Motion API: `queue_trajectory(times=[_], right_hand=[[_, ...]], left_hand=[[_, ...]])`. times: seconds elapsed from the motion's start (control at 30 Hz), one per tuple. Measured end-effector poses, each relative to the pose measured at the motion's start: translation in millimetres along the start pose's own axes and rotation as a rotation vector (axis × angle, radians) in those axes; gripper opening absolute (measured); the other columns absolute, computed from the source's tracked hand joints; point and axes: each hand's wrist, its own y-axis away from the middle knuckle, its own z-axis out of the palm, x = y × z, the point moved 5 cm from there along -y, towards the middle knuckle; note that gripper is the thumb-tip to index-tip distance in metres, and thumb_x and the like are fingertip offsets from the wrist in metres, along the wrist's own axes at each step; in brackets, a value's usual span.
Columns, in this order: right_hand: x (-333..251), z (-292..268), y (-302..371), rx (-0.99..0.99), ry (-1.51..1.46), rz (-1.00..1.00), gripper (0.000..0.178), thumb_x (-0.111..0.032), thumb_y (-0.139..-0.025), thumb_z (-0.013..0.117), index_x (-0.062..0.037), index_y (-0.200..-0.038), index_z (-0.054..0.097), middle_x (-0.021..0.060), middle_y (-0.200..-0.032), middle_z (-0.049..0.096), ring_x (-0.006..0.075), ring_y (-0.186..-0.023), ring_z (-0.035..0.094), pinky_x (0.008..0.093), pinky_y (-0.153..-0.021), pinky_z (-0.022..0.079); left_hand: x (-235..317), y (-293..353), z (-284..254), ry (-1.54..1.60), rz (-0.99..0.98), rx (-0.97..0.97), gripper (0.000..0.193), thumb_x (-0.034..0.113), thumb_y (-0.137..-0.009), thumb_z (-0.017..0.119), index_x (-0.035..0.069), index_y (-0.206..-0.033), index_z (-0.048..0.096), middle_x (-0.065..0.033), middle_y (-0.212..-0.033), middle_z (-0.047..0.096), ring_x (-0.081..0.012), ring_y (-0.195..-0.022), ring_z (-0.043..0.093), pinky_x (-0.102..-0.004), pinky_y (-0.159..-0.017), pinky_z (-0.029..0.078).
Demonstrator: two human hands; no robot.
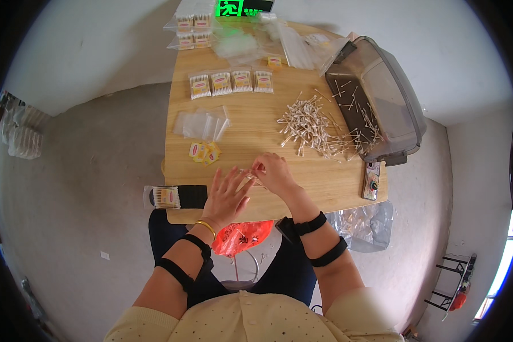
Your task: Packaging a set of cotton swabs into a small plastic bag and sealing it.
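Near the front edge of the table my left hand (pixel 227 196) lies with fingers stretched out and apart, its fingertips close to those of my right hand (pixel 273 172). The right fingers are pinched together at a few thin pale sticks that look like cotton swabs (pixel 259 182); the hands partly hide them. Ahead and to the right spreads a loose heap of cotton swabs (pixel 309 122). Small yellow-and-white cards (pixel 204 151) and clear plastic bags (pixel 202 123) lie beyond my left hand. Farther back stands a row of filled swab packs (pixel 231 82).
A grey translucent bin (pixel 402 102) lies tipped at the right, swabs spilling from it. A phone (pixel 371 180) rests at the right edge. One filled pack (pixel 166 198) sits on a black strip (pixel 192 196) at the left edge. More bagged packs (pixel 194 31) stand at the back left.
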Motion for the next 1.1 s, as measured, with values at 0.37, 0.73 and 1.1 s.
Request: queue_trajectory(times=[0.37, 0.73, 1.1], right_hand=[[6.4, -20.0, 60.6, 0.276, -0.156, -0.064, 0.016, -0.013, -0.082, 0.077, -0.0109, -0.095, 0.068, 0.0091, -0.101, 0.062, 0.0347, -0.101, 0.058, 0.047, -0.091, 0.048], [1.0, 0.5, 95.3, 0.327, -0.024, 0.002, 0.013, -0.018, -0.083, 0.077, -0.0125, -0.092, 0.068, 0.0089, -0.1, 0.06, 0.0339, -0.102, 0.058, 0.0465, -0.089, 0.047], [-6.6, 16.9, 86.6, 0.419, -0.02, 0.097, 0.014, -0.015, -0.083, 0.075, -0.0122, -0.094, 0.065, 0.0092, -0.099, 0.06, 0.0332, -0.1, 0.058, 0.0468, -0.087, 0.045]], left_hand=[[-2.4, -2.0, -3.6, 0.015, -0.047, -0.055, 0.071, 0.034, -0.095, 0.06, 0.007, -0.157, 0.039, -0.0077, -0.165, 0.036, -0.0237, -0.155, 0.03, -0.0553, -0.128, 0.014], [-0.9, -3.2, -1.9, 0.023, -0.036, -0.071, 0.066, 0.033, -0.094, 0.061, 0.01, -0.154, 0.044, -0.0062, -0.164, 0.038, -0.0228, -0.155, 0.031, -0.0565, -0.128, 0.014], [-0.1, -4.2, -0.8, 0.025, -0.025, -0.054, 0.059, 0.033, -0.096, 0.061, 0.015, -0.15, 0.05, -0.0067, -0.16, 0.042, -0.0238, -0.153, 0.035, -0.0576, -0.128, 0.015]])
